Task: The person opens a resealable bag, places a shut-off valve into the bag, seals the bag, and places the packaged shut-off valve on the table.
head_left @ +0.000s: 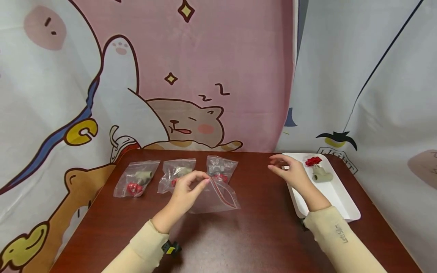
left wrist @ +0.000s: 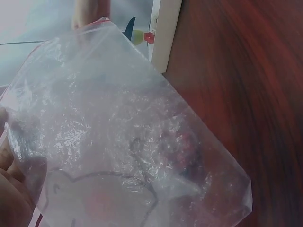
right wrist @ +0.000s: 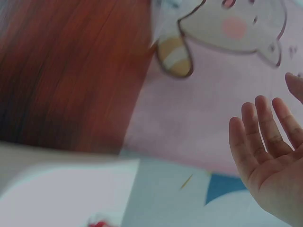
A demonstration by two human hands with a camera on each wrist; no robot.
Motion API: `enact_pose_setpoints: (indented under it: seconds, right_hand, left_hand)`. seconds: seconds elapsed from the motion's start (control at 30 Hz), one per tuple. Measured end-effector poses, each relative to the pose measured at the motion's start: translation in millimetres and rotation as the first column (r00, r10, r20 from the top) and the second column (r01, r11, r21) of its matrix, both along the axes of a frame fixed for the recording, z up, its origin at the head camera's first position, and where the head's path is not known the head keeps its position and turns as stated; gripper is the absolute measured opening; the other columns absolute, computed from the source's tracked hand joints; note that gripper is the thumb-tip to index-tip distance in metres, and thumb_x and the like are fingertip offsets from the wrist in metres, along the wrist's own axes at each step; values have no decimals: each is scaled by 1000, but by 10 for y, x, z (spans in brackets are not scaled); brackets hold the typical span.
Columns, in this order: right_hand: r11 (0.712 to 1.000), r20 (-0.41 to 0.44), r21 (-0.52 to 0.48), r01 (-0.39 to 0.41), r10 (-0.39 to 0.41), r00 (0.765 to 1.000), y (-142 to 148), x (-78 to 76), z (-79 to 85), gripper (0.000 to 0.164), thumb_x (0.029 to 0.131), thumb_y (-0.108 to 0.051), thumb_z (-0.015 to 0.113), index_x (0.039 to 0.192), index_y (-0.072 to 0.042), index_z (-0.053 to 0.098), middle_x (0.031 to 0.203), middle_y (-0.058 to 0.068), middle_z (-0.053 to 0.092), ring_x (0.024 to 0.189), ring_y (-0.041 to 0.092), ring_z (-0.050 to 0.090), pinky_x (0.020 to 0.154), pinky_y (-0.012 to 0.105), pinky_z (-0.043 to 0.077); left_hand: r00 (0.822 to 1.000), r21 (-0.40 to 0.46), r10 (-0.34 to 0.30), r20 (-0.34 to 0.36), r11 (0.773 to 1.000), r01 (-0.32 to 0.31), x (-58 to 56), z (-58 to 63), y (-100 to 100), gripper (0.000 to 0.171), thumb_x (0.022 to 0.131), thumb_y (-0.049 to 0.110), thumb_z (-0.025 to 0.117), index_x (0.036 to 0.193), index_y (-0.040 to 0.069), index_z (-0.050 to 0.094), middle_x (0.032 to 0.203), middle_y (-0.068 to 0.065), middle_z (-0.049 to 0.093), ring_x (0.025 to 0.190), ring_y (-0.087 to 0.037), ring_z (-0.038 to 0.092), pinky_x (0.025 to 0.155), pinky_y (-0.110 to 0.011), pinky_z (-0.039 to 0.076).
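Observation:
My left hand [head_left: 187,191] pinches a clear zip bag [head_left: 211,199] near its red-lined top edge and holds it up over the table. The bag hangs with its mouth toward the right; in the left wrist view its crinkled plastic [left wrist: 104,123] fills much of the picture. Above the left rim of a white tray [head_left: 336,199], my right hand [head_left: 294,172] holds nothing, its fingers apart and slightly bent. In the tray lies a beige pipe valve [head_left: 321,175] with a red handwheel [head_left: 313,161].
Three zip bags lie in a row along the back of the brown table [head_left: 263,235]: a left bag [head_left: 123,185], a middle one [head_left: 170,167] and a right one [head_left: 230,165], each holding a red-handled valve. Behind the table hangs a cartoon-printed curtain [head_left: 252,76].

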State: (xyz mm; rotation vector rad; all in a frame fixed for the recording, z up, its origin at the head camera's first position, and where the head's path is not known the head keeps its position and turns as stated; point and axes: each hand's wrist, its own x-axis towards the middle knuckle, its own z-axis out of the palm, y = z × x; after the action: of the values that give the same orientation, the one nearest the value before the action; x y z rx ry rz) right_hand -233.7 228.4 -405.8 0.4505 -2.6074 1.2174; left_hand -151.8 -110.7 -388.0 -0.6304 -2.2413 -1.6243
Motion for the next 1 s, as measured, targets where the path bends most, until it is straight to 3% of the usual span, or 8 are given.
enact_pose_setpoints:
  seconds: [0.07,0.17,0.4,0.6,0.73,0.93,1.0]
  right_hand:
    - [999,19,27,33,-34,999,117,-57,-27,32,85,-20,71,112,-5,64,101,16,68,90,23,65,67,20,49]
    - [995,42,61,73,-76,996,273,-121,-76,34,88,-22,68,115,-3,62,105,18,67,96,37,64,68,25,49]
    - [970,52,155,188,-198,979,612,-232,-222,37,90,-18,63,120,2,58,112,26,62,99,43,60,74,40,50]
    - [945,171,158,285,-310,935,905,-335,-324,47,92,-18,58,131,6,48,122,32,53,108,43,51,84,46,42]
    - [931,319,159,329,-364,875,1079,-377,-363,53,97,-20,49,140,6,34,135,34,40,120,47,41,94,55,39]
    - [906,535,217,364,-422,732,1288,-400,-421,64,99,-30,35,149,2,10,149,35,12,134,54,17,103,66,26]
    - [907,576,230,352,-418,702,1340,-415,-466,66,100,-34,31,148,3,5,150,35,8,135,54,14,104,65,25]
  left_hand:
    - [1000,-6,1,5,1000,-1,43,73,9,7,86,0,65,94,-1,65,84,-12,66,74,-7,57,66,-23,52]
    - [1000,-2,-2,9,1000,2,51,81,8,8,87,1,65,94,-1,65,84,-12,67,74,-6,57,67,-23,52]
    - [1000,1,-10,17,1000,10,46,69,5,8,87,1,65,94,-1,65,84,-14,67,74,-10,59,67,-26,53]
    - [1000,-9,-1,28,1000,2,39,59,-2,9,87,2,65,95,-1,65,85,-14,67,75,-11,59,67,-25,53]
    - [1000,-5,-2,29,1000,2,42,52,-4,9,86,1,65,95,-1,65,86,-15,67,75,-11,59,68,-24,53]
    - [1000,2,-9,9,1000,9,50,47,-3,8,86,-1,65,94,-1,65,86,-16,67,75,-11,59,66,-27,53]
    - [1000,3,-10,5,1000,10,51,47,-4,8,86,-1,65,94,-1,65,85,-16,67,75,-10,59,66,-27,53]
